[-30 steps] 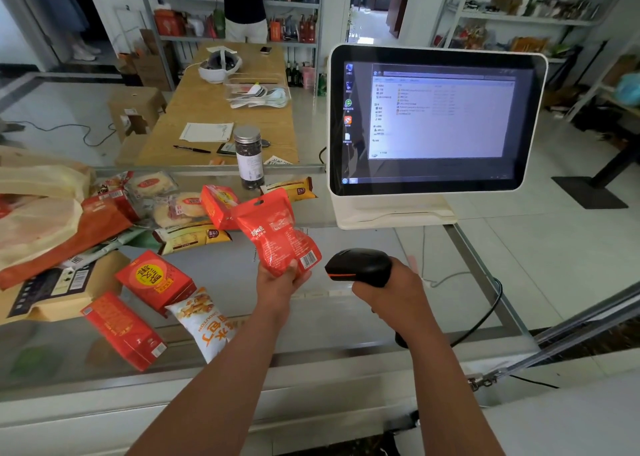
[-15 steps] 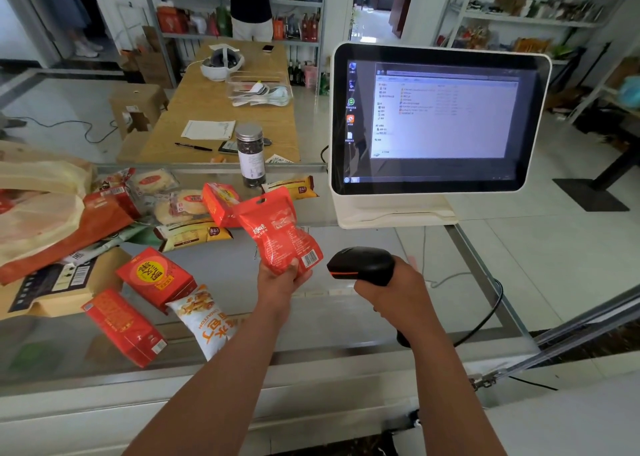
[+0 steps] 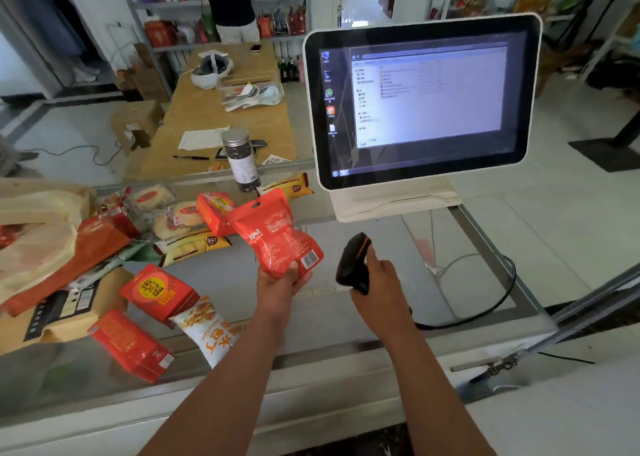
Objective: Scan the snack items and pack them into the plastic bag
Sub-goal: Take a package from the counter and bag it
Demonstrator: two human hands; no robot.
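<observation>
Grips red pouch point(image 3: 273, 237) by its bottom edge in left hand point(image 3: 280, 284), raised over the counter point(image 3: 225, 275); wraps right hand point(image 3: 379, 282) round the scanner point(image 3: 351, 261). Turn barcode point(image 3: 309, 259) squarely toward scanner's nose, steadying both.

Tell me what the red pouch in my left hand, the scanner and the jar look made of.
The red pouch: seemingly flexible plastic film, glossy; it creases where the left hand grips it. The scanner: probably hard black plastic, smooth moulded shell. The jar: clear glass or plastic, unclear which; dark contents show through, silvery metal-looking lid.
</observation>
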